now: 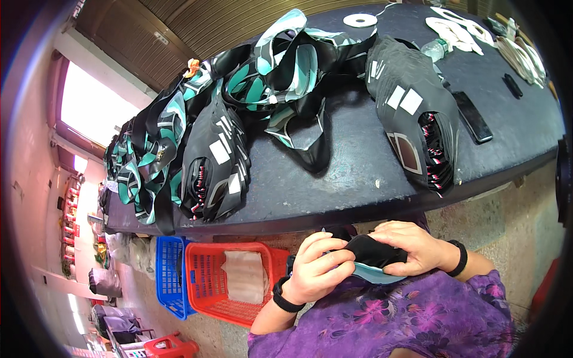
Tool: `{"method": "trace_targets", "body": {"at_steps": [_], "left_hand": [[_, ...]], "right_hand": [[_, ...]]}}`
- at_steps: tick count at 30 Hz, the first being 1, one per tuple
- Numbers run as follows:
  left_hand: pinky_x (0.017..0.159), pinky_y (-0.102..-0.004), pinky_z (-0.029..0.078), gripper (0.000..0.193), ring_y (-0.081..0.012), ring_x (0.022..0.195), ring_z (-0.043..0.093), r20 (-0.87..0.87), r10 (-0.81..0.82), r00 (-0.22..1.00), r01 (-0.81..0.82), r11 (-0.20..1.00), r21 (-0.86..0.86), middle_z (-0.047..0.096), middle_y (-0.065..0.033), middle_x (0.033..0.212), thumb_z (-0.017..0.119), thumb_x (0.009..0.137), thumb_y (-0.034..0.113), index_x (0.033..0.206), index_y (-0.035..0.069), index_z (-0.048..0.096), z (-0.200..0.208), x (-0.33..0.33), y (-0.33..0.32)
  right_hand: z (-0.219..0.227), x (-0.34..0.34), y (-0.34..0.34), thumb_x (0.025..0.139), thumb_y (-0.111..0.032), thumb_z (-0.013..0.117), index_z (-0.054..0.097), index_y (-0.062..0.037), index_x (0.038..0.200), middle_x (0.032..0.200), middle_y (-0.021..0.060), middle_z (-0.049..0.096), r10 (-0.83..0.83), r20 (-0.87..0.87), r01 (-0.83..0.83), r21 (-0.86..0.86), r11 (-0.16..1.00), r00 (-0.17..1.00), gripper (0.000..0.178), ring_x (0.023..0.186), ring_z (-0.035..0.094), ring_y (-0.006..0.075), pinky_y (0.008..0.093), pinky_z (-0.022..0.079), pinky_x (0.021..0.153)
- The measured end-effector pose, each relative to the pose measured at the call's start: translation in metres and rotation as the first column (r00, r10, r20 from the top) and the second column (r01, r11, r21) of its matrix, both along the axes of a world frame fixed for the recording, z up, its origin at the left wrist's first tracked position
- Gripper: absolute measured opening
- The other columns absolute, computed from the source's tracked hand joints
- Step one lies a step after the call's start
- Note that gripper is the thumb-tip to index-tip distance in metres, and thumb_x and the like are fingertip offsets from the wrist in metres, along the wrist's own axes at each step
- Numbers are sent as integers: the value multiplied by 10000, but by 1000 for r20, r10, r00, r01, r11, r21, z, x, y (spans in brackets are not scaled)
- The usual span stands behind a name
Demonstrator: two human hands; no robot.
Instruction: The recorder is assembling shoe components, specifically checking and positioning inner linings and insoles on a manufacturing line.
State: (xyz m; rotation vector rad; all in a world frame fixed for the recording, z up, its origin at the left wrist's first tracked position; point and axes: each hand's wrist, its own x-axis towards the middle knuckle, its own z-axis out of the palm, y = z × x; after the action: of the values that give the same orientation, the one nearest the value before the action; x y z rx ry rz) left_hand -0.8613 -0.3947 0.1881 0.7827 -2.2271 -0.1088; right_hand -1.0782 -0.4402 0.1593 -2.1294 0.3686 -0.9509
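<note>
Close to my body, a black and light-blue fabric piece (373,253) is held between both hands. My left hand (322,265) has its fingers curled on the piece's left end, and a small pale tip shows above its index finger; what that belongs to is hidden. My right hand (412,244) grips the other end, thumb over the black side near the light-blue edge. On the table (334,191) ahead lie a stack of dark grey shoe uppers (412,113) and a second stack (215,155) farther left, both with white patches.
Linked teal, black and white pieces (280,71) are heaped along the table's far left. A phone (473,117), a plastic bottle (434,49), a white tape roll (360,20) and white cloth pieces (453,33) lie rightward. Below stand red (197,280) and blue (170,286) baskets.
</note>
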Motion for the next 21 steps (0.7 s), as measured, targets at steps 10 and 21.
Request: {"method": "trace_targets", "body": {"at_steps": [10,21], "left_hand": [[987,-471,278,114,-213,969,553,-31,-70,997,72,995,64,648,19,824,626,650,36,689,107,545,10,-6,8],[690,-326,482,239,-306,814,591,-275,-125,953,197,947,252,569,-175,912,631,587,-61,798,-4,537,6,3,-10]], "right_hand": [[-6,7,9,739,-35,612,589,-23,828,645,118,577,-180,63,173,102,980,982,93,553,578,238,290,440,498],[6,-11,5,795,-161,585,594,-1,865,725,118,601,-26,181,-22,262,965,983,175,662,605,241,303,467,604]]}}
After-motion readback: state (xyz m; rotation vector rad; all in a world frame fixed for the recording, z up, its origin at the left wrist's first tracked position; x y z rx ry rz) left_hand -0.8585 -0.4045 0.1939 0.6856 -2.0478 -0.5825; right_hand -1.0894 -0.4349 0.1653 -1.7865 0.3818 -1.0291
